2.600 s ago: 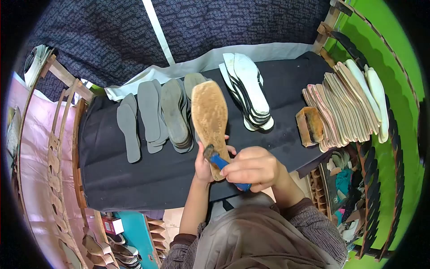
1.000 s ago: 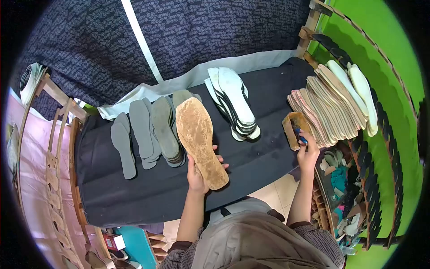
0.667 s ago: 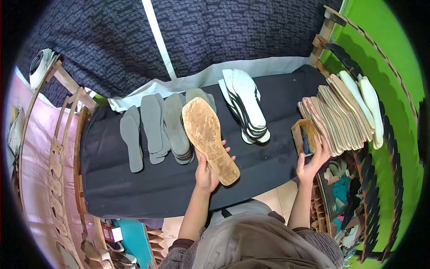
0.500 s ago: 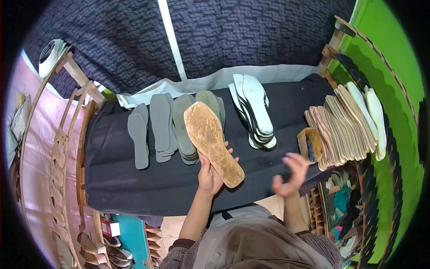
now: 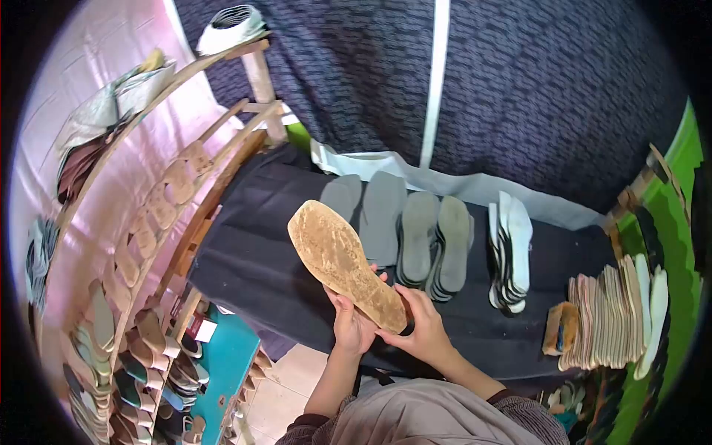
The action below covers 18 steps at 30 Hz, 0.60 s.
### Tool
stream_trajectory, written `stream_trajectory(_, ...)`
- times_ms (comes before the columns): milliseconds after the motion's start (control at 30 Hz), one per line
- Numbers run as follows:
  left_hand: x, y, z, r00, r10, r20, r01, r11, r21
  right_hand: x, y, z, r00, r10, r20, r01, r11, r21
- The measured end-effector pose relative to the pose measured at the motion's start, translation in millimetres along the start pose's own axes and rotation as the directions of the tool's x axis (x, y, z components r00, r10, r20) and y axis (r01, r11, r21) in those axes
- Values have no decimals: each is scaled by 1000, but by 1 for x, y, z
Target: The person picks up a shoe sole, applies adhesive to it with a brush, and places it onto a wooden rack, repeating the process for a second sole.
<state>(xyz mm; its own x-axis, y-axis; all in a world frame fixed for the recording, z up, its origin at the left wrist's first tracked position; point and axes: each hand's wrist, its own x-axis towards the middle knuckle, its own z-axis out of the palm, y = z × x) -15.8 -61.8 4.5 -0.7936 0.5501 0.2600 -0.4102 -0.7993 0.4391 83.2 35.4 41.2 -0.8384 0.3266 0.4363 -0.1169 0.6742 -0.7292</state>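
A tan, blotchy shoe sole pattern (image 5: 337, 252) is held up over the dark-covered table (image 5: 252, 222), its broad end pointing up and left. My left hand (image 5: 354, 326) grips its lower left edge, thumb on the near side and fingertips showing past the right edge. My right hand (image 5: 421, 326) pinches the narrow end near the lower right corner. Behind the pattern stand stacks of grey insoles (image 5: 382, 215) and greenish-grey insoles (image 5: 419, 233), partly overlapped by it.
White insoles (image 5: 513, 252) lie stacked right of the grey ones. Farther right stand a tight row of beige insoles (image 5: 604, 319) and a small worn block (image 5: 560, 328). Wooden racks with shoe parts (image 5: 159, 200) line the left side, above a teal surface (image 5: 226, 356).
My right hand has come from the open air at right onto the narrow end of the sole pattern. The view has turned left, showing more of the left racks.
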Motion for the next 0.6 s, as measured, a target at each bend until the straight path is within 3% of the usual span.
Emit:
stream_trajectory(233, 23, 84, -29, 992, 118, -53, -107, 978, 182, 80, -28, 64, 995, -89, 41, 86, 994, 72)
stream_trajectory(400, 55, 151, -70, 977, 189, -103, -146, 934, 327, 174, -50, 127, 978, -183, -103, 190, 980, 67)
stream_trajectory(600, 86, 219, -124, 968, 194, -161, -125, 924, 361, 315, -60, 224, 924, -276, -264, 293, 956, 25)
